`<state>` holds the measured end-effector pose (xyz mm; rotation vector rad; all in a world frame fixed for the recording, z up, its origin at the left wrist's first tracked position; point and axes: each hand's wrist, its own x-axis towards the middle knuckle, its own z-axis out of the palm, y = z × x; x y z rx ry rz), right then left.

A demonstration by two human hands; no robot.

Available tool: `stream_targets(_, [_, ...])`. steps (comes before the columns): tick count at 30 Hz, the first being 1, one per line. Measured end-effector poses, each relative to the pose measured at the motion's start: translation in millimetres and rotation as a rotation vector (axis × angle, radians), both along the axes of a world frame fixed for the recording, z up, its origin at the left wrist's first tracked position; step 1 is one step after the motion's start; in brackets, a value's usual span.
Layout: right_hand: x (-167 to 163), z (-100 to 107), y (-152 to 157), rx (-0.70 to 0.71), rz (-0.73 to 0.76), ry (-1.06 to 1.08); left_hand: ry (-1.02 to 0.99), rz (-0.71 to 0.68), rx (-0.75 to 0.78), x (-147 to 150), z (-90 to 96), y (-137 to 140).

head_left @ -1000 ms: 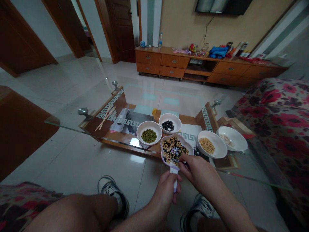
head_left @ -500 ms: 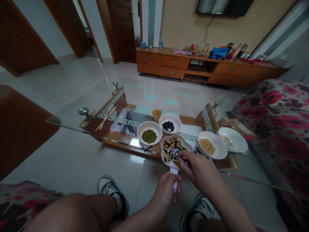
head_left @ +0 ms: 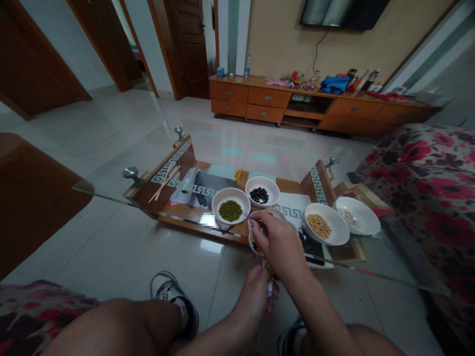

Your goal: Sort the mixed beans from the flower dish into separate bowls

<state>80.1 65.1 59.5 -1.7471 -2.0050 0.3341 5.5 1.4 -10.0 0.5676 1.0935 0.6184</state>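
My left hand [head_left: 256, 291] is closed round the pale handle of a flower-shaped scoop [head_left: 251, 245] with a purple rim. Yellow and black beans lie in the scoop, mostly hidden by my right hand [head_left: 276, 235]. My right hand is pinched on slim metal tweezers [head_left: 249, 216], whose tip reaches the right side of a white bowl of green beans [head_left: 230, 211]. Whether a bean is in the tip is too small to tell. Behind the scoop stands a white bowl of black beans [head_left: 260, 195]. To the right, another white bowl holds yellow beans [head_left: 318, 226].
All this is on a glass-topped table [head_left: 111, 198]. A white bowl with pale pieces [head_left: 365, 220] stands at the far right. Chopsticks [head_left: 164, 184] and papers [head_left: 193, 188] show at the left. My legs and shoes are below the table edge.
My right hand has moved left and forward with the tweezers, from the beans in the scoop to the green bean bowl. My left hand still holds the scoop in about the same place.
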Motion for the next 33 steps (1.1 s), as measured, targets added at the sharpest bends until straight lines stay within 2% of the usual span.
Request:
stream_targets(4, [-6,1,2,0.025,-0.028,0.030,-0.005,0.002,0.006,1,0.0,-2])
stream_targets(9, [4,-3,-1,-0.003,-0.021,0.041,0.008,-0.019,0.013,-2,4.9,-2])
stream_targets(15, [26,-4,-13,-0.121,-0.091,-0.120,0.003,-0.022,0.023,-3,2.9,-1])
stream_targets(24, [50,-5,-27,-0.352,0.029,-0.255,0.024,-0.018,0.013,-4,7.3,-2])
stream_targets(33, [49,-2,-28,-0.417,0.042,-0.270,0.002,-0.011,0.007,-4,6.7,-3])
